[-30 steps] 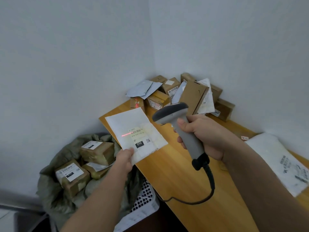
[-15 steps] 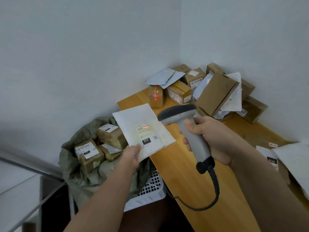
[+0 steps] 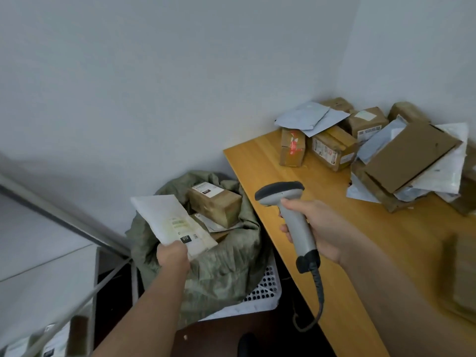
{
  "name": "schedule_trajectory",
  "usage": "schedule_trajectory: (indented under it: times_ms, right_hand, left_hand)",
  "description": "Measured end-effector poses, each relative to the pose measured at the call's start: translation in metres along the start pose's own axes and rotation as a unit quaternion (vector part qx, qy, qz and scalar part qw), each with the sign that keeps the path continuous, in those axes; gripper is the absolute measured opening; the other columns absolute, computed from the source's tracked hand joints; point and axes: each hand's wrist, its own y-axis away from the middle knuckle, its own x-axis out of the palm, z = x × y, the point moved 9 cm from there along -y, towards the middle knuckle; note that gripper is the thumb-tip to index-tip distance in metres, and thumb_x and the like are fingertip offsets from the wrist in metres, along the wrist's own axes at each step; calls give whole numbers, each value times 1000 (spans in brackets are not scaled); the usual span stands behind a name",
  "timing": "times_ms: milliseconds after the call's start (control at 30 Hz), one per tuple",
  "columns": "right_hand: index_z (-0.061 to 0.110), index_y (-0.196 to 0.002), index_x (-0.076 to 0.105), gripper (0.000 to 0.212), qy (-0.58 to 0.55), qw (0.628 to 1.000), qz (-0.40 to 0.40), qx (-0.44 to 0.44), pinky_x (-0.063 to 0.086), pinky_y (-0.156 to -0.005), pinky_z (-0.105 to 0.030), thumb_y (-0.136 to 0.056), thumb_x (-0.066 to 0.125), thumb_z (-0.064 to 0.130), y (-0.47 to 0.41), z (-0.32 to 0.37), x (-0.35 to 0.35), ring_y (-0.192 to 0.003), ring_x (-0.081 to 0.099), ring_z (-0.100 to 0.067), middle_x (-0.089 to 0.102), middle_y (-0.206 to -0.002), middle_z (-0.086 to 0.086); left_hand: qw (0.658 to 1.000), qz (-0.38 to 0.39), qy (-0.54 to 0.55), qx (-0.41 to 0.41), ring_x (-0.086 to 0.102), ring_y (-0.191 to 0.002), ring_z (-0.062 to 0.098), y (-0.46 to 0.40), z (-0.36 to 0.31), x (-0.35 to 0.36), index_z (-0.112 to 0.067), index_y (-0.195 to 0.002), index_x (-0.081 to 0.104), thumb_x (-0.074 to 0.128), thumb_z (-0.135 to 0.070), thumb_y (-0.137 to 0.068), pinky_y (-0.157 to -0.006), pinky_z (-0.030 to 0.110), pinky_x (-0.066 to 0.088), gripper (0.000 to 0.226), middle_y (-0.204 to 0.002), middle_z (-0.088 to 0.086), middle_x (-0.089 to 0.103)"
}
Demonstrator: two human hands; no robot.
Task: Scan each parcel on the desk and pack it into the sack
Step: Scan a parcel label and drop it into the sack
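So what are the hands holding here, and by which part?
The left hand pinches the white mailer by its near bottom edge, above the sack. The right hand grips the scanner by its handle.

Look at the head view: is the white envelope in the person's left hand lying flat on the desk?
No: the left hand holds the white envelope above the green sack, off the desk.

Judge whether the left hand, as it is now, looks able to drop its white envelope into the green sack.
Probably yes: the left hand holds the white envelope right over the green sack, whose mouth gapes open, with room beside the brown box inside.
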Motion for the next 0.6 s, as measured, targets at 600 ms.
schedule_trajectory:
  times_ms: [600]
  right_hand:
    - [-2, -123, 59, 34, -93, 985, -130, 63, 49, -61, -33, -96, 61, 19, -88, -34, 21, -72, 58, -21, 56, -97, -15]
  left_hand:
    - [982, 136, -125, -36, 46, -126, 34, -119, -6, 72, -7, -149, 32, 47, -8, -98, -93, 37, 41, 53, -145, 12, 42]
